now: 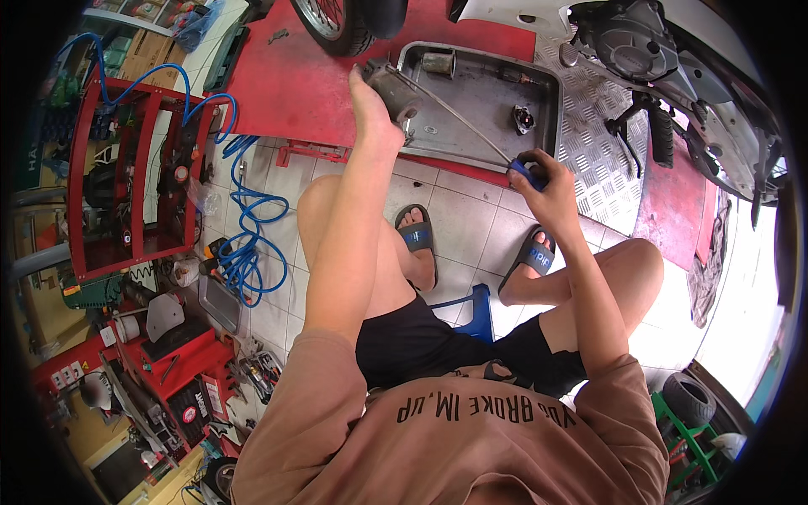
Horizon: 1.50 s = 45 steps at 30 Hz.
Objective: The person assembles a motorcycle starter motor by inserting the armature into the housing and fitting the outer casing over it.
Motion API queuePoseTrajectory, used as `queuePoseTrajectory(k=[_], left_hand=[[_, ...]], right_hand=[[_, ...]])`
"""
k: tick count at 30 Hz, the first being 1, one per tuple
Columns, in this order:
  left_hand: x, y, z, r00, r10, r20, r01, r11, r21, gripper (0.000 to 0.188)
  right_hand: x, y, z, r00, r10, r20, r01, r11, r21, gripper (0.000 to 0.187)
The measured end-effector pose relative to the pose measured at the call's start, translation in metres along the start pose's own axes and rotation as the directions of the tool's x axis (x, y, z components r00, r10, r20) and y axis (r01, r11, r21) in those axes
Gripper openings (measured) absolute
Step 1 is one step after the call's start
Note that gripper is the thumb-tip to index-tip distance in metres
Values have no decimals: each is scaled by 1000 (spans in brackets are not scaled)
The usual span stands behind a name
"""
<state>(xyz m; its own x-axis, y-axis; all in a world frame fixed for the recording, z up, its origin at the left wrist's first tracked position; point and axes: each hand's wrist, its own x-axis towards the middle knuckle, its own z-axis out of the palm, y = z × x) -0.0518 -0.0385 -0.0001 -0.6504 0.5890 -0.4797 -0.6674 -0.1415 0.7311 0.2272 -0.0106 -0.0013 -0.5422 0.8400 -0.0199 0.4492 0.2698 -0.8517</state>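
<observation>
My left hand [369, 103] is closed round a grey cylindrical metal motor [394, 94], held tilted over the near left corner of a metal tray [471, 153]. In my right hand [551, 192] is a long screwdriver [465, 122], gripped by its blue handle. Its shaft slants up and left across the tray, and the tip meets the motor's upper end. Inside the tray lie a short metal cylinder [438, 63], an armature-like part [515, 77] and a small dark part [523, 119]. The fingers of my left hand are partly hidden behind the motor.
The tray rests on a red platform [278, 80] by a motorcycle wheel [332, 21]. Diamond-patterned metal plate [599, 126] and a motorcycle engine [631, 42] are to the right. Coiled blue hose [252, 240] and a red rack [139, 168] stand left. A blue stool [481, 311] is beneath me.
</observation>
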Motion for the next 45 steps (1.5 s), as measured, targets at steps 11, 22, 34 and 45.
queuePoseTrajectory(k=[11,22,34,45], left_hand=[[-4,0,4,1000,26,5,-26,999,40,48],[9,-9,-1,984,179,-15,-175,974,142,52],[7,-6,-2,988,151,-15,-150,986,70,47],[4,-3,-4,992,123,-40,-122,992,39,44]], right_hand=[[0,0,2,999,31,18,-31,1000,4,32],[-9,-3,14,922,279,268,-360,871,333,29],[-7,4,15,979,121,161,-157,961,229,29],[-2,13,12,996,43,78,-51,994,98,30]])
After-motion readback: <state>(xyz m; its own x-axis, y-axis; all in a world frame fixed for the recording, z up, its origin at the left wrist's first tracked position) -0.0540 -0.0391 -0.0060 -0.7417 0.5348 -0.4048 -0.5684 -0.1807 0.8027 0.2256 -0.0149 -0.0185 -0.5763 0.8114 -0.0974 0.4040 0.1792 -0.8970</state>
